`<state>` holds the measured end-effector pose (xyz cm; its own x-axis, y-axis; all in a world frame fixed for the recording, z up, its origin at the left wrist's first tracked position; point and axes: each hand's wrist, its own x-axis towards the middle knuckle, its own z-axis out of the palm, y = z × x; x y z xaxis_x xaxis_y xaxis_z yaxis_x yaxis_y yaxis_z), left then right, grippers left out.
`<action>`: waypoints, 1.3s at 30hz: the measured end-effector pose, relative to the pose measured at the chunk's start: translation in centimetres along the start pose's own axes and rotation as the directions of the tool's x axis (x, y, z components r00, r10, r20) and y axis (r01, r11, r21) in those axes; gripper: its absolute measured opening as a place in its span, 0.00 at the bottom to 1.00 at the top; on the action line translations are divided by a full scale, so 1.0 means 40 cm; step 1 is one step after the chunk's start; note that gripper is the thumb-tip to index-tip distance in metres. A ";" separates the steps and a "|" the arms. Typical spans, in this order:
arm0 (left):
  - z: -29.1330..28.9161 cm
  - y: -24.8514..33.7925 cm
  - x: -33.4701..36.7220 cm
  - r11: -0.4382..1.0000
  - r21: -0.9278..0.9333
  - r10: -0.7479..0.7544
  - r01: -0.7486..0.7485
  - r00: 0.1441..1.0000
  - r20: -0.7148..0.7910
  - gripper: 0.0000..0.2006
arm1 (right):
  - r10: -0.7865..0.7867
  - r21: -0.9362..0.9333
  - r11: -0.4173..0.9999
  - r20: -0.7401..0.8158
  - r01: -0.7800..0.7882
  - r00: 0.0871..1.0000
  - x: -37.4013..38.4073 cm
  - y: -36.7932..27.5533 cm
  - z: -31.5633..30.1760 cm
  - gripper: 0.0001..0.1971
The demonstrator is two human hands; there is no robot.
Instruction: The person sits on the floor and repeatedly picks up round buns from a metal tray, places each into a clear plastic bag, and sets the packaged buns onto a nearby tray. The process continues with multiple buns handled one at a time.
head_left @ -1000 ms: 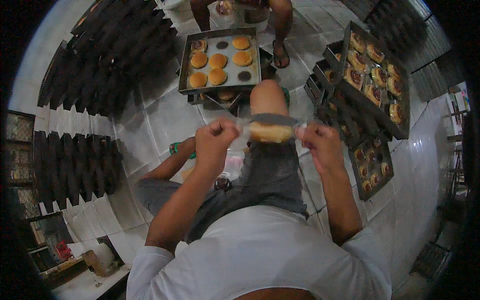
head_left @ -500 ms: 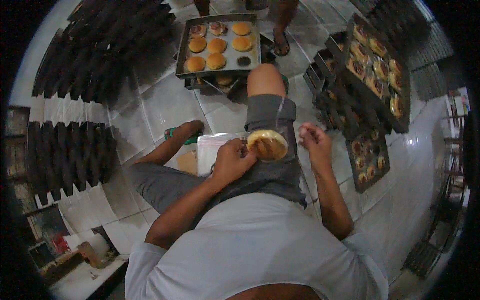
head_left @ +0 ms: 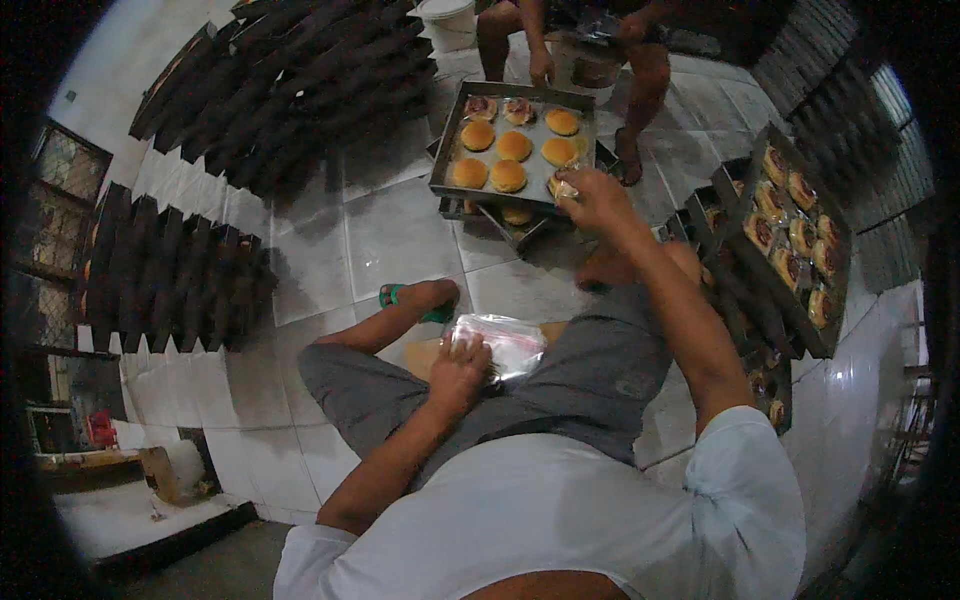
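My right hand (head_left: 597, 200) reaches over the near right corner of a dark metal tray (head_left: 495, 199). Its fingers are closed on a bun in clear plastic (head_left: 562, 187), partly hidden by the hand. Several golden round buns (head_left: 514, 146) sit on the tray, with plastic-wrapped, dark-topped buns (head_left: 518, 111) along its far side. My left hand (head_left: 462, 370) rests between my legs on a stack of clear plastic bags (head_left: 510, 347), fingers stretched over the near left part. The bags lie on a brown cardboard piece (head_left: 420, 357).
Another tray, holding wrapped buns (head_left: 802, 237), stands tilted on stacked trays at right. Dark tray stacks (head_left: 180, 275) line the left side. Beyond the middle tray sits another person, one hand (head_left: 541, 68) near its far edge. A white bucket (head_left: 447, 22) stands at the back.
The wrapped bun has gone from over my lap to the tray's near right corner in my right hand. My left hand has let go of it and moved onto the bags. The view has shifted.
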<state>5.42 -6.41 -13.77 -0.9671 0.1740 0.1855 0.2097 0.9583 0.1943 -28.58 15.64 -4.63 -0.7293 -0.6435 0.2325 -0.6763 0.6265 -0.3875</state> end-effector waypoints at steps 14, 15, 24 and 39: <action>-0.080 0.030 -0.044 0.931 -0.359 -0.046 -0.063 0.957 -0.287 0.15 | -0.017 0.546 0.725 0.624 -0.420 0.781 -0.395 -0.363 0.177 0.25; -0.093 0.033 -0.036 0.933 -0.353 -0.036 -0.078 0.951 -0.306 0.15 | -0.048 0.578 0.679 0.651 -0.453 0.758 -0.389 -0.356 0.173 0.24; -0.216 0.097 -0.074 0.618 -0.664 -0.246 0.421 0.906 0.346 0.14 | 0.174 0.807 0.163 0.542 -0.567 0.822 -0.348 -0.361 0.165 0.14; -0.118 -0.118 0.138 -0.865 -0.463 -0.425 -0.193 0.773 0.471 0.23 | 0.130 0.732 -0.043 0.679 -0.680 0.723 -0.075 -0.357 0.224 0.13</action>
<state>-0.21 -11.05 -9.12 -0.9044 -0.1662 -0.3931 0.0724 -0.9675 0.2424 -15.82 4.68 -7.78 -0.5447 -0.6820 -0.4880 0.6007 0.0888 -0.7946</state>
